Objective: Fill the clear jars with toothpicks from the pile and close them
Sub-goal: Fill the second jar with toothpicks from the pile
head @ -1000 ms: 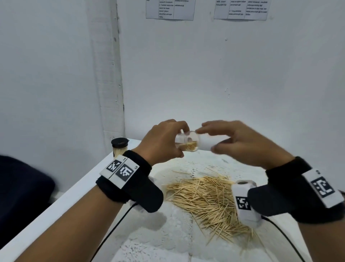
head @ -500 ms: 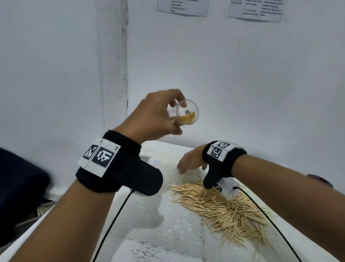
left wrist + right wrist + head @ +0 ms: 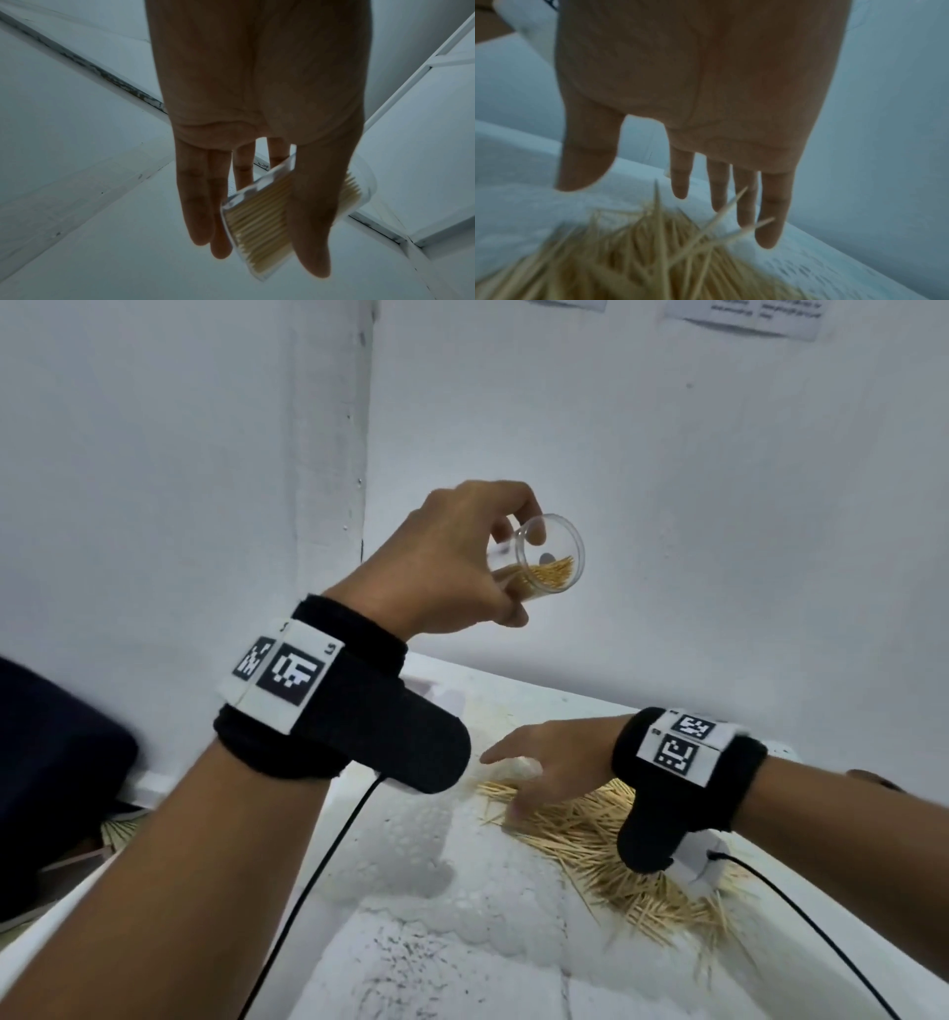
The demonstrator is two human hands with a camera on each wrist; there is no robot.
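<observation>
Head view: the left hand (image 3: 452, 557) grips a clear jar (image 3: 544, 559), tipped on its side and part-filled with toothpicks, raised above the white table (image 3: 411, 891); the right hand (image 3: 552, 765), fingers extended, reaches down onto the toothpick pile (image 3: 616, 855). Left wrist view: thumb and fingers clasp the jar (image 3: 257, 219). Right wrist view: straight, spread fingers (image 3: 772, 213) hold nothing just beyond the blurred pile (image 3: 641, 253).

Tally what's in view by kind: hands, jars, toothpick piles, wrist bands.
hands: 2, left gripping the jar, right open over the pile
jar: 1, clear, partly filled, no lid on
pile: 1, loose toothpicks on the table
wrist bands: 2
total: 6
</observation>
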